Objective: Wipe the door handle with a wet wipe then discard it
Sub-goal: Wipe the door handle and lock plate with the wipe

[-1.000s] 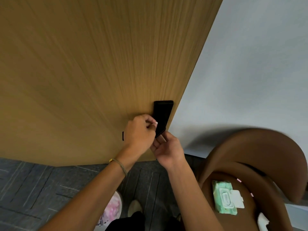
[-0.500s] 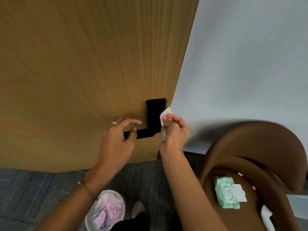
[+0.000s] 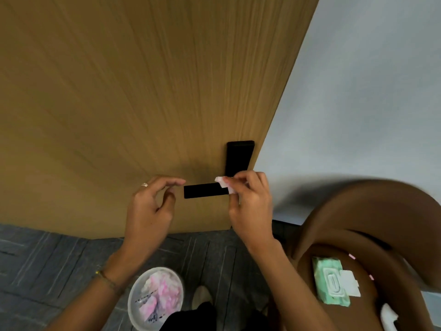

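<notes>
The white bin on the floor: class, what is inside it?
The white bin holds crumpled white and pink wipes or papers. Its bottom is hidden beneath them, and the left forearm covers its left rim.

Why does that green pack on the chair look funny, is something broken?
Not broken. The green wipe pack on the brown chair has its white flap left open, sticking out sideways. Nothing else looks odd.

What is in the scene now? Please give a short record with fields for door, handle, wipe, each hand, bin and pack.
door: wooden door, seen from above
handle: black handle, lever pointing left
wipe: white wipe, at the lever's right end
right hand: right hand pinches the wipe
left hand: left hand, empty, fingers curled near the lever tip
bin: bin on the floor, used wipes inside
pack: green pack on the chair
</notes>
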`<state>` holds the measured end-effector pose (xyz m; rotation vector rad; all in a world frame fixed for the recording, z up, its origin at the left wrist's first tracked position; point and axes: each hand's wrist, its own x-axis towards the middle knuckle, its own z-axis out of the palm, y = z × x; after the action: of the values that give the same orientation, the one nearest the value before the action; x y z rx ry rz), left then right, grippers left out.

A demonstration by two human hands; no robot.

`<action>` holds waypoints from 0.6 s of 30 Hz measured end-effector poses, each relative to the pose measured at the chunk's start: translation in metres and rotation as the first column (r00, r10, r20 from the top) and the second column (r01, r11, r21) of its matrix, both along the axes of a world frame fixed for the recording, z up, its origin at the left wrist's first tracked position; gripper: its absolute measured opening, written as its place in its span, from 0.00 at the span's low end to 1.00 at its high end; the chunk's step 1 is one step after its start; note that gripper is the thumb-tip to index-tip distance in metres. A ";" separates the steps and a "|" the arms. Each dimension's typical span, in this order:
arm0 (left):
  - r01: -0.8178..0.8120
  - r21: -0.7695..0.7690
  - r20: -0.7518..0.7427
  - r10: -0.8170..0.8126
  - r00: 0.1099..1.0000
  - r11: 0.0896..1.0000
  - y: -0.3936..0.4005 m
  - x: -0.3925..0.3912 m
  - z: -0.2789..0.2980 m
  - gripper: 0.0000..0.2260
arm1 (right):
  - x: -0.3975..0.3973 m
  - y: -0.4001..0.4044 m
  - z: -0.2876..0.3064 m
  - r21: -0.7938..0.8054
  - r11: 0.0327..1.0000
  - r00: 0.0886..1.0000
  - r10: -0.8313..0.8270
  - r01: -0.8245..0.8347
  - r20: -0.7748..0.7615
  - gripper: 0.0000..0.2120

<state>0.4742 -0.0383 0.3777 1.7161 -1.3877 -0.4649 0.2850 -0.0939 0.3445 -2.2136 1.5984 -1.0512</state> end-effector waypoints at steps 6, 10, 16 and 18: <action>-0.034 0.003 0.029 0.034 0.999 0.999 0.015 0.019 -0.003 0.17 | 0.001 0.007 0.009 0.019 0.999 0.984 -0.042 0.046 -0.171 0.20; -0.035 -0.004 0.034 0.035 0.999 0.999 0.022 0.025 -0.007 0.17 | 0.046 0.028 0.017 0.113 0.993 0.980 0.066 -0.045 -0.187 0.19; -0.032 -0.013 0.046 0.033 0.998 0.999 0.024 0.031 -0.008 0.18 | 0.069 0.030 0.027 0.211 0.972 0.960 0.154 -0.104 -0.234 0.17; -0.039 -0.011 0.034 0.040 0.999 0.999 0.027 0.035 -0.009 0.18 | 0.045 0.024 0.029 0.232 0.972 0.962 0.095 -0.034 -0.256 0.18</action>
<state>0.5091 -0.0116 0.3691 1.7471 -1.3755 -0.4075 0.3301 -0.0699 0.3739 -2.3054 1.6404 -0.5397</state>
